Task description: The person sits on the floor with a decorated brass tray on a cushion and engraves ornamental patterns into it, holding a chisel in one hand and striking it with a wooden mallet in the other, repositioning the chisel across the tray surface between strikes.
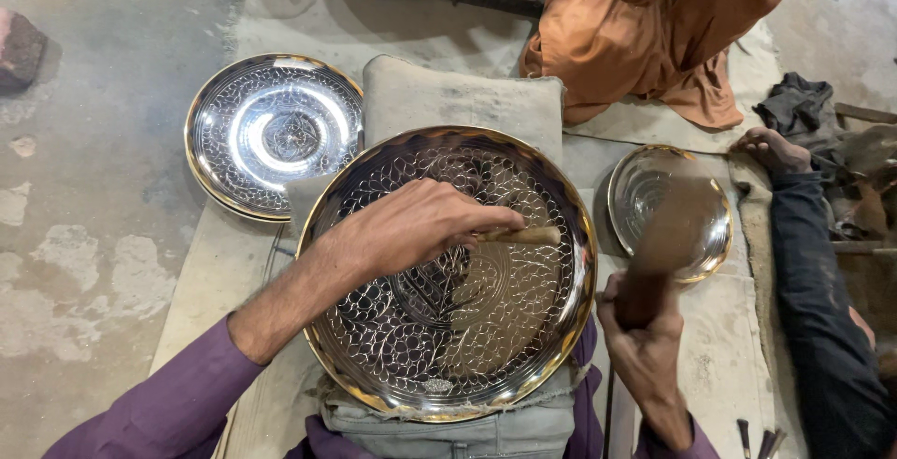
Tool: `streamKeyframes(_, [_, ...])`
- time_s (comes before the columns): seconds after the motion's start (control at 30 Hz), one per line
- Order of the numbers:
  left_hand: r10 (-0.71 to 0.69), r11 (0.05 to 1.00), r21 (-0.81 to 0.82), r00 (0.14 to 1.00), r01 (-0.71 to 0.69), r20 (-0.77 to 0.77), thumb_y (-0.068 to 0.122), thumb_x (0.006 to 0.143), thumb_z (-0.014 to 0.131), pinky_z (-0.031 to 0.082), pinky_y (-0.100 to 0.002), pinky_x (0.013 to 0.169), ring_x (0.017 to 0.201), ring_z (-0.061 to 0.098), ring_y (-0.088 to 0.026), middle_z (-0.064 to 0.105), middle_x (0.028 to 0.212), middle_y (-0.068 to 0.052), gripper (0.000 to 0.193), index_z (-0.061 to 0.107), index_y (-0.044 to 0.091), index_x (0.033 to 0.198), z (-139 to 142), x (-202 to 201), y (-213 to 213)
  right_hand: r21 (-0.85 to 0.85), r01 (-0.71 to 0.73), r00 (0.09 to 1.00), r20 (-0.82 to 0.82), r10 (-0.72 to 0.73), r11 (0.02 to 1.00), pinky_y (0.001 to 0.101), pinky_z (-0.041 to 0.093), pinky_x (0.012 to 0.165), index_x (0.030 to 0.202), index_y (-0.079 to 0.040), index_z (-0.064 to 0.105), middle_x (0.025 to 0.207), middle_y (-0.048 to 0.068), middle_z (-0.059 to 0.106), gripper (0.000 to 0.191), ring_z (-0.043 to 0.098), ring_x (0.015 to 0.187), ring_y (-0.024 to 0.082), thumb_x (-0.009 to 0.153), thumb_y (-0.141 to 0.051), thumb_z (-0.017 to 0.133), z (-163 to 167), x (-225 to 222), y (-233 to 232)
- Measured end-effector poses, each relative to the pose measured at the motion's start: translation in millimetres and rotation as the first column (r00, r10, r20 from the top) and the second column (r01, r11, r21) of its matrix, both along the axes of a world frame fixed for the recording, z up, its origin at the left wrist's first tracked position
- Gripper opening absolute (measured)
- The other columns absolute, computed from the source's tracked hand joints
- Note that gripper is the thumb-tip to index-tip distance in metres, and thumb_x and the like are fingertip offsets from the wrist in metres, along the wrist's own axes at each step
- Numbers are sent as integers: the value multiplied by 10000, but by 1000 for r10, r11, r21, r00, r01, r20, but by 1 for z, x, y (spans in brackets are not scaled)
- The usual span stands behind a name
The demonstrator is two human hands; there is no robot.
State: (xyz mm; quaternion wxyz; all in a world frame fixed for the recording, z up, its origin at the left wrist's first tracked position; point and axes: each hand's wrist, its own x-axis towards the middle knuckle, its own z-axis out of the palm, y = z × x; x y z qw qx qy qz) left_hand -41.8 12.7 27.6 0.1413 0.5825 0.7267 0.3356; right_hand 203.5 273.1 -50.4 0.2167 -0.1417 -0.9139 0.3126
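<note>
While the left hand (pixel 411 225) pinches a small chisel (pixel 523 235) against the engraved brass tray (pixel 448 328), the right hand (pixel 645 328) grips a blurred mallet (pixel 668 235).

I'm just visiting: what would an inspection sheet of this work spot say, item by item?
Surface: grey padded cushion on a mat over a concrete floor.
Job's things: large engraved metal plate on the cushion; thin punch tool lying across it; blurred mallet.
Clutter: second engraved plate at left; small shiny bowl at right; dark rag; small tools at bottom right.
Hands: left hand pinches the punch tool; right hand grips the mallet.
Cables: nothing seen.
Surroundings: another person's orange garment; a dark-sleeved arm at right.
</note>
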Motion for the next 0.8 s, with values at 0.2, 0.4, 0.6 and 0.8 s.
streamKeyframes(0.2, [75,997,-30,995,-73,72,24,864,651,593,-391,633,619,688,-168,768,817,-19,522,599,220,1346,-6,4,-1,-141,-52,997,-65,43,989,335,637,744,1260,-78,561,970,97,697,393,704,847,207,897,2,689,5,-4,4])
streamKeyframes(0.4, [159,974,154,985,-168,68,61,844,709,618,-418,740,808,766,-218,785,973,-77,514,577,134,1336,-9,10,-9,86,-5,998,69,-1,996,409,611,761,1214,-77,578,993,160,724,391,727,855,267,865,-21,745,45,-25,9])
streamKeyframes(0.6, [269,930,188,935,-314,233,43,886,698,647,-388,737,840,790,-229,788,991,-114,474,563,97,1337,-15,21,-16,269,-114,988,134,80,956,431,612,782,1396,-112,552,1102,196,732,609,748,933,316,823,-32,744,95,-58,3])
streamKeyframes(0.8, [378,846,252,862,-470,339,19,906,703,660,-379,718,879,801,-245,789,991,-151,475,555,88,1352,-25,34,-19,415,-208,933,356,53,886,413,589,707,1468,-233,507,1047,117,757,623,742,789,281,895,-116,722,143,-95,-7])
